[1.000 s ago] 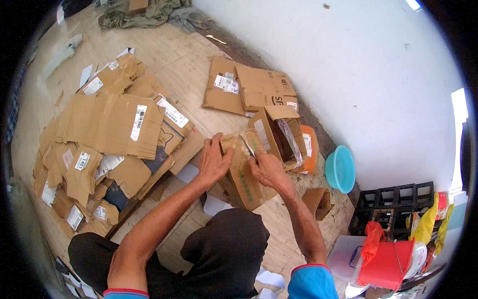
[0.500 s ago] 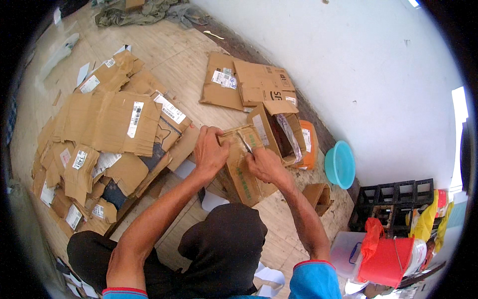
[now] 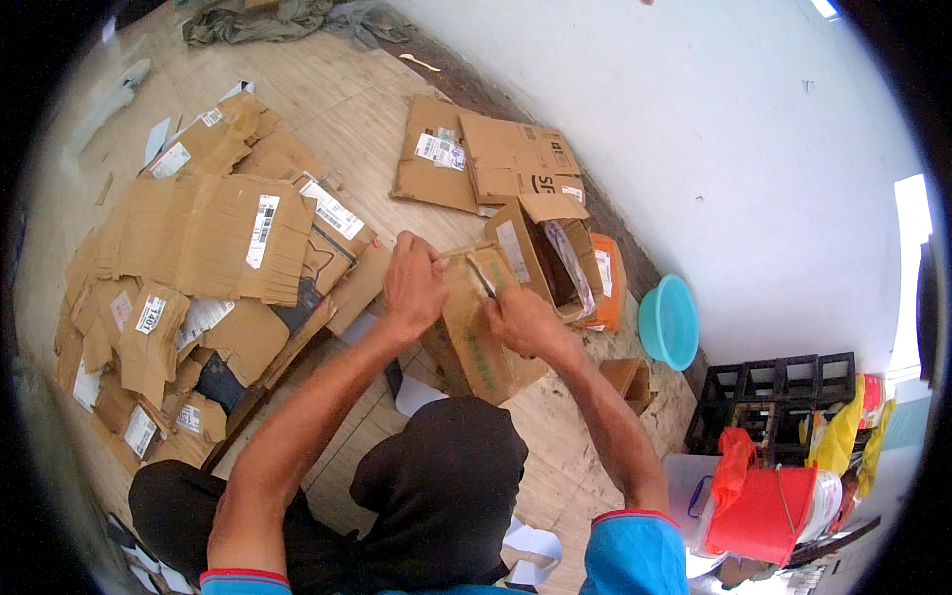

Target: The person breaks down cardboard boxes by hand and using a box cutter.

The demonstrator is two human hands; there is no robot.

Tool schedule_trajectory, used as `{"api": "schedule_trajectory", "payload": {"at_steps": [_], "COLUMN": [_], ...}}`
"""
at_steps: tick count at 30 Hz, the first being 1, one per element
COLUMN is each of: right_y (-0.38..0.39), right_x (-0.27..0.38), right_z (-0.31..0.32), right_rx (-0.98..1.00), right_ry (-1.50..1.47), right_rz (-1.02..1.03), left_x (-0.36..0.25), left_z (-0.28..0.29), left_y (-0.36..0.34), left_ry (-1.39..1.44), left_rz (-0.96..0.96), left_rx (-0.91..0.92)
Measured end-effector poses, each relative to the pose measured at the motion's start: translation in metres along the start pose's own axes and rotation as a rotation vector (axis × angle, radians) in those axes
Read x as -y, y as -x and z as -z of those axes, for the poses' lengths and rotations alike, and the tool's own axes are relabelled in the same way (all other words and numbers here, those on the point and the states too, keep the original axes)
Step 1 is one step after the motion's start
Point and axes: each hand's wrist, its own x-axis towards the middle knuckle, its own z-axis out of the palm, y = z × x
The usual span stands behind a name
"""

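Observation:
A narrow brown cardboard box [image 3: 480, 342] with green print and tape along its top stands before me, between my knees and the open boxes. My left hand [image 3: 415, 288] is closed at its far left corner, fingers bent over the edge; the fingertips are partly hidden. In my right hand [image 3: 526, 319] is a knife [image 3: 483, 278], slim and dark, its tip pointing away from me against the taped top. The fist around it covers the handle.
A heap of flattened cardboard [image 3: 198, 233] lies left. Beyond the box are flat cartons [image 3: 516, 154], an open carton [image 3: 521, 238] and an orange box [image 3: 607, 278]. A turquoise basin [image 3: 666, 322], black crate [image 3: 773, 392] and red bucket [image 3: 759, 511] line the right by the white wall [image 3: 714, 149].
My left hand has shifted slightly left and toward me at the box's corner. The knife stays on the taped top in my right hand. The whole view has moved a little.

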Motion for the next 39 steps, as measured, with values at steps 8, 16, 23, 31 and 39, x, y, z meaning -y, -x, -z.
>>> {"api": "schedule_trajectory", "payload": {"at_steps": [8, 16, 23, 31, 39], "right_y": [0.021, 0.033, 0.031, 0.033, 0.048], "right_x": [0.000, 0.006, 0.003, 0.003, -0.005], "right_z": [0.005, -0.006, -0.003, 0.000, -0.007], "right_rx": [0.193, 0.171, 0.193, 0.186, 0.278], "right_ry": [-0.284, -0.272, -0.285, -0.168, -0.178], "right_rz": [-0.065, -0.063, -0.082, -0.027, -0.059], "left_x": [-0.007, -0.003, -0.019, 0.001, -0.009], "left_z": [-0.009, -0.010, 0.012, -0.006, -0.018], "left_y": [0.009, 0.006, -0.006, -0.007, 0.011], "left_ry": [-0.057, -0.156, -0.250, -0.172, -0.081], "left_rz": [-0.029, -0.117, -0.141, -0.178, -0.187], "left_rx": [-0.012, -0.008, 0.164, 0.087, 0.017]}}
